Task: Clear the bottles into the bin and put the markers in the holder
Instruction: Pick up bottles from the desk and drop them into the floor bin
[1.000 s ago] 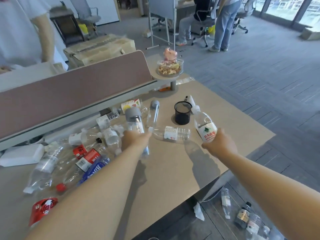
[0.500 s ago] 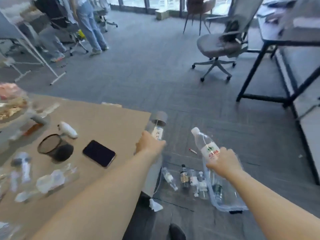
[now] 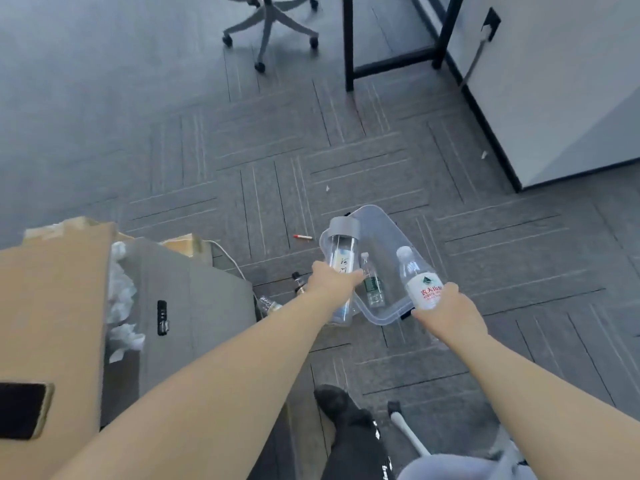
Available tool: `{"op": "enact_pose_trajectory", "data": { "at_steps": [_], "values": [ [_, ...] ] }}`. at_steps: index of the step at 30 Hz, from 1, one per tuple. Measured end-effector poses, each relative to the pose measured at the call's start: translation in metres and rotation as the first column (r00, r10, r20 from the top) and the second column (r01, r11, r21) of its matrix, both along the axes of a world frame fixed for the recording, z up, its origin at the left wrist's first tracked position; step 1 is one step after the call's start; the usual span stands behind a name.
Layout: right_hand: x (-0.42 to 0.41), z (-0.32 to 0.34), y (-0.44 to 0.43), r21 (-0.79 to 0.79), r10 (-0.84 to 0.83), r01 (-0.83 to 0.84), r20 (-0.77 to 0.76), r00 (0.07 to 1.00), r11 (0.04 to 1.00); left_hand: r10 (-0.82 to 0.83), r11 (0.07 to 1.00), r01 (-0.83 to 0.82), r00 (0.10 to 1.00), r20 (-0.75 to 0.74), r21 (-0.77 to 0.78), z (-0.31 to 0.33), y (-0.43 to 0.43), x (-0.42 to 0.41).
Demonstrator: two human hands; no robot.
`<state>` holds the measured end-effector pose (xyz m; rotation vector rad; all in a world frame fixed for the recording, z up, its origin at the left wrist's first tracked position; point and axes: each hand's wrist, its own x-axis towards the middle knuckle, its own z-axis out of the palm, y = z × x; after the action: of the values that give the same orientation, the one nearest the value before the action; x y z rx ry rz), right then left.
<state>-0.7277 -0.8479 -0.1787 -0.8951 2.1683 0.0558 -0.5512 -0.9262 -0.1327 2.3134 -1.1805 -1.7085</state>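
A grey-capped bottle [image 3: 341, 252] is being gripped round its body by the left hand [image 3: 332, 282], and a white-labelled bottle [image 3: 422, 287] by the right hand [image 3: 446, 306], caps pointing away. Both are being held over the clear bin [image 3: 382, 233], the left nearer its rim. A red-tipped stick [image 3: 303, 236], perhaps a marker, is lying on the carpet [image 3: 173, 168] beyond.

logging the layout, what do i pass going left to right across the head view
phone → red pen → grey-lidded bottle in left hand → green-label bottle in bin → white-capped bottle in right hand → white cabinet
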Motion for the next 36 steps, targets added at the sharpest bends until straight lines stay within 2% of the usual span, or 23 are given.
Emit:
{"op": "enact_pose_trajectory", "data": {
  "at_steps": [2, 6, 10, 12, 18, 25, 29, 33, 36],
  "values": [
    [-0.003, -0.007, -0.016, -0.032, 0.002, -0.002, -0.008, 1.000, 0.999, 0.010, 1.000, -0.010, 1.000, 0.019, 0.018, -0.011, -0.002, 0.004],
    [-0.009, -0.013, -0.036, -0.173, 0.060, -0.082, -0.126, 0.990, 0.982, 0.014, 0.998, -0.021, 0.994, 0.105, 0.060, -0.033, -0.003, 0.010],
    [-0.017, -0.025, -0.023, -0.161, -0.007, 0.011, 0.024, 1.000, 0.987, 0.005, 0.996, -0.017, 0.991, 0.131, 0.090, -0.049, -0.001, 0.002],
    [-0.023, -0.029, -0.010, -0.128, -0.024, 0.036, 0.091, 0.996, 0.991, -0.014, 0.998, 0.006, 0.989, 0.145, 0.057, -0.051, -0.002, -0.005],
    [-0.022, -0.014, -0.017, -0.135, -0.010, 0.025, 0.113, 0.994, 0.991, -0.032, 0.994, 0.039, 0.997, 0.069, -0.106, -0.034, -0.030, -0.016],
    [0.031, 0.029, -0.069, -0.180, 0.158, -0.137, 0.107, 0.982, 0.974, -0.014, 0.978, 0.054, 0.982, 0.190, -0.203, 0.000, -0.040, 0.065],
    [0.096, 0.062, -0.102, -0.254, 0.287, -0.244, 0.146, 0.947, 0.936, 0.120, 0.959, -0.051, 0.964, 0.238, -0.280, 0.031, -0.040, 0.136],
    [0.184, 0.097, -0.123, -0.310, 0.480, -0.423, 0.140, 0.866, 0.852, 0.291, 0.914, -0.187, 0.921, 0.260, -0.360, 0.071, -0.019, 0.216],
    [0.262, 0.128, -0.124, -0.367, 0.638, -0.564, 0.116, 0.761, 0.740, 0.415, 0.865, -0.275, 0.862, 0.291, -0.420, 0.104, 0.020, 0.287]
  ]
}}
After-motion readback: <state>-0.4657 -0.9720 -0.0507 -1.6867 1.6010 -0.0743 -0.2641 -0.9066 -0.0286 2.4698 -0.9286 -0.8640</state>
